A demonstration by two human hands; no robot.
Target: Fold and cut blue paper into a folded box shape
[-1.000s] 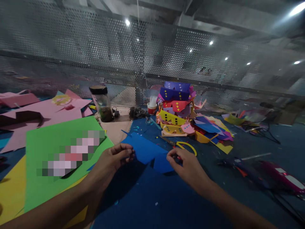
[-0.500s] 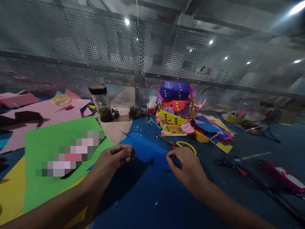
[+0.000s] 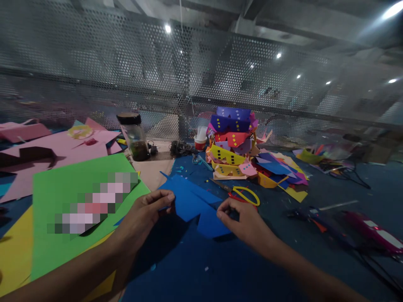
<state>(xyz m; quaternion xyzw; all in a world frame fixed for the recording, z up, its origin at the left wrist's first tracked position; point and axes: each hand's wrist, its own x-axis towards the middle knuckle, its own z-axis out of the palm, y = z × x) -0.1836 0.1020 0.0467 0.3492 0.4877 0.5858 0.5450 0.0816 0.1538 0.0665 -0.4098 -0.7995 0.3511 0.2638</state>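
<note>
A folded piece of blue paper (image 3: 192, 203) is held just above the dark blue table (image 3: 201, 268) between both hands. My left hand (image 3: 143, 214) pinches its left edge with fingers closed. My right hand (image 3: 244, 222) pinches its right lower flap, fingers closed on the paper. Yellow-handled scissors (image 3: 242, 193) lie on the table just beyond my right hand.
A green sheet (image 3: 82, 201) over a yellow one lies at the left, with pink sheets (image 3: 63, 151) behind. A dark-lidded jar (image 3: 134, 136) stands at the back. A tall pile of coloured paper cut-outs (image 3: 234, 144) is behind the scissors. A purple glue gun (image 3: 359, 230) with cords lies at the right.
The blue paper has been turned and lowered a little between the hands, its right flap now drooping. My right hand has shifted slightly left and down. My left hand has barely moved.
</note>
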